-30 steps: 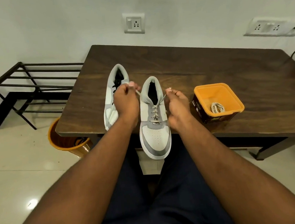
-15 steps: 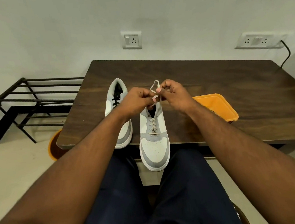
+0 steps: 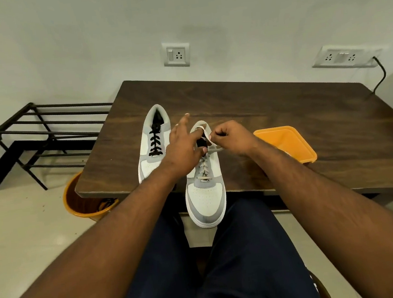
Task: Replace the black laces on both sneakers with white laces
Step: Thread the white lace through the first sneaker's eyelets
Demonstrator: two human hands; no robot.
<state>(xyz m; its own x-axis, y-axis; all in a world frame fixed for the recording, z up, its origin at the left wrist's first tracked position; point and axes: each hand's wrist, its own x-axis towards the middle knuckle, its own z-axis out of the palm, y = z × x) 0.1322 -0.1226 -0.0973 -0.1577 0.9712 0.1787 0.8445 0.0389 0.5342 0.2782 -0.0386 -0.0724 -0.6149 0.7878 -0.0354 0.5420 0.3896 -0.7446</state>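
I see two sneakers, both white with grey panels. The left sneaker (image 3: 152,145) carries black laces (image 3: 155,142) and a black lining inside its grey collar. The right sneaker (image 3: 206,189) has white laces (image 3: 203,166), a white perforated toe and a grey band round the toe. My table (image 3: 283,104) is dark brown with a streaked wood grain. The tub (image 3: 287,142) on it is orange. My trousers (image 3: 228,267) are dark navy. The rack (image 3: 49,131) by the wall is black. The bin (image 3: 81,203) under the table edge is orange. The wall (image 3: 103,24) is off-white, the sockets (image 3: 176,54) white, and the floor (image 3: 17,242) pale cream.
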